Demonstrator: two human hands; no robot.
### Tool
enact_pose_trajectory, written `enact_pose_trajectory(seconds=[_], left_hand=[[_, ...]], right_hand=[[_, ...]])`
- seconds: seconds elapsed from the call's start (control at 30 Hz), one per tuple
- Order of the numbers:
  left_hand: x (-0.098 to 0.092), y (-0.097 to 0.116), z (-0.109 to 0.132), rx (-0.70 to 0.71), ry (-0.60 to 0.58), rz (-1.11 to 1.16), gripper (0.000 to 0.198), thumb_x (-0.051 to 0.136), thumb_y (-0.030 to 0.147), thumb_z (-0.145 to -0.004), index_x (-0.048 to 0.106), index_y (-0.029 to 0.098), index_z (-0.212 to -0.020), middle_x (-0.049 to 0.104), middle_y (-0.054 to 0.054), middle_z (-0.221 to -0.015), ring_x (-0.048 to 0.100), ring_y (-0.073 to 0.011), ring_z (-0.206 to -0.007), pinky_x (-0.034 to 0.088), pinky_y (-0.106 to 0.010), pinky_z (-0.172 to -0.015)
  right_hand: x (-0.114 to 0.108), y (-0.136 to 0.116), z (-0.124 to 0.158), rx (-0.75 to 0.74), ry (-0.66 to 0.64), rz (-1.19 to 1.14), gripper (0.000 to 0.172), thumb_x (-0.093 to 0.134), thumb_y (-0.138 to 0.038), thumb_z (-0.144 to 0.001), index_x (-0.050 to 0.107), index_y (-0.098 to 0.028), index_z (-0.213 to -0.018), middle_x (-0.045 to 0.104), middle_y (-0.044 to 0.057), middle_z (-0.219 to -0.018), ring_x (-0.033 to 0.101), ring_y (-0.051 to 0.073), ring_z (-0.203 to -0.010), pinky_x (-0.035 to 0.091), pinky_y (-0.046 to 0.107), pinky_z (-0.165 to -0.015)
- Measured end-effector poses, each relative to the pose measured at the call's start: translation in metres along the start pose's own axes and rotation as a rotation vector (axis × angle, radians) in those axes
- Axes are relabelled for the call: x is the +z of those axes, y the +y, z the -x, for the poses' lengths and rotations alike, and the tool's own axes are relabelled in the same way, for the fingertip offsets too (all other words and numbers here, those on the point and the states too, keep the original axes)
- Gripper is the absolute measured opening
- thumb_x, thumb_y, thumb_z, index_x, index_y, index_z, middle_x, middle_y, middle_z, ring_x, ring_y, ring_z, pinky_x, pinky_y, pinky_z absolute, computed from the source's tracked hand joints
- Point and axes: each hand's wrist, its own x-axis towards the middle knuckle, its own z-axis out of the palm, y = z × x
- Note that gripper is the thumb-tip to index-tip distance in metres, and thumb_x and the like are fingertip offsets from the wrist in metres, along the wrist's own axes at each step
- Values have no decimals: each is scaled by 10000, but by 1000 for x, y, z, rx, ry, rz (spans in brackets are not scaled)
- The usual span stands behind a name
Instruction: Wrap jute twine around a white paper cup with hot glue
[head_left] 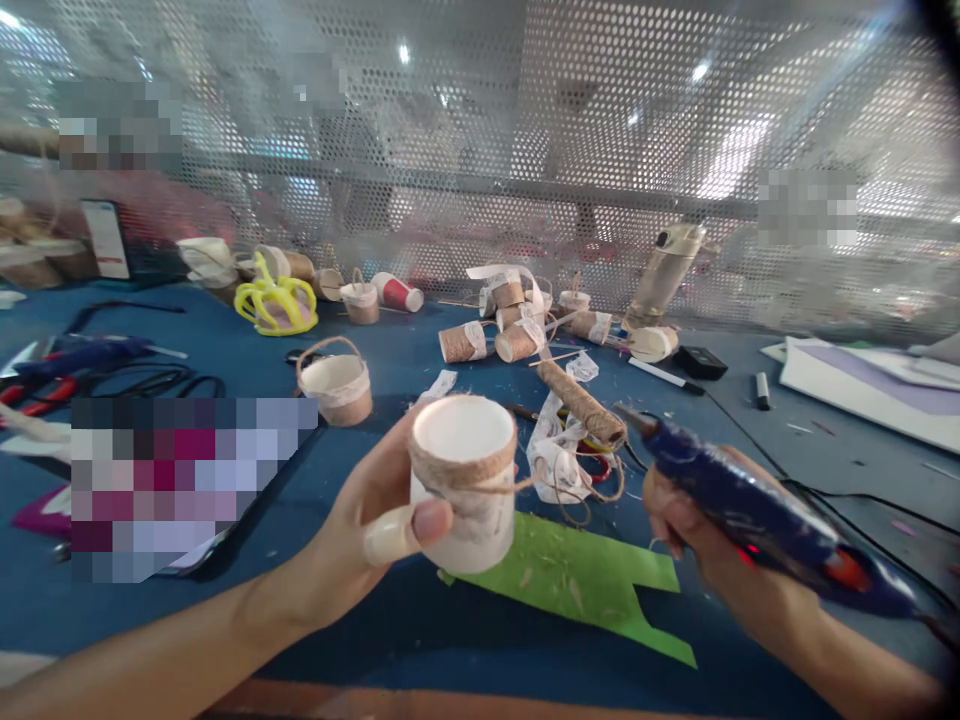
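My left hand (pixel 375 520) grips a white paper cup (pixel 472 530) from its left side, thumb across the front. Brown twine (pixel 461 470) is wound around the cup below its rim, and a loose strand of it trails to the right. A pale bandage-like wrap (pixel 390 537) covers part of that thumb. My right hand (pixel 694 515) is closed around a dark blue hot glue gun (pixel 757 510), whose nozzle points up and left toward the twine roll (pixel 581 400). Nozzle and cup are apart. Under the cup lies a green sheet (pixel 577 580) with scraps on it.
A small twine-wrapped basket (pixel 337 385) stands left of the cup. White lace (pixel 555 460) lies beside the twine roll. Several wrapped cups (pixel 517 330) sit farther back, before a perforated metal screen (pixel 450 130). A second glue gun (pixel 90 355) and a yellow crown-like piece (pixel 277 305) are at left.
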Motion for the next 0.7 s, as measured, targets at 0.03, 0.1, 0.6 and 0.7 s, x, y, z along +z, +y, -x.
enact_pose_trajectory(seconds=[0.03,0.1,0.6,0.7], left_hand=[[-2,-2,1,-18,-30,-8,614,727,406,-798,537,283,-1369,679,-77,-1272,643,-309,-1119,531,-378,-928],[-4,-5,2,-24,-69,-19,645,728,410,-800,505,271,-1389,674,-83,-1248,636,-283,-1105,529,-339,-912],[6,-1,-3,-123,-167,8,496,726,285,-848,560,349,-1311,655,-28,-1191,616,-206,-1107,498,-292,-954],[7,-2,-3,-146,-136,-19,505,735,282,-843,564,356,-1313,645,-27,-1206,613,-205,-1116,504,-284,-952]], right_hand=[[1,-3,1,-20,-32,-13,153,673,-210,-867,549,-238,-780,566,-12,-696,521,133,-532,413,277,-490],[2,-9,3,-83,-142,-5,148,638,-127,-854,561,-232,-784,583,-2,-740,543,137,-588,421,279,-536],[6,-14,5,-226,-290,93,199,557,-87,-828,443,-232,-754,438,-16,-666,434,144,-577,329,288,-523],[3,-15,6,-241,-316,117,212,536,-77,-852,423,-233,-765,423,-12,-678,430,146,-582,329,288,-529]])
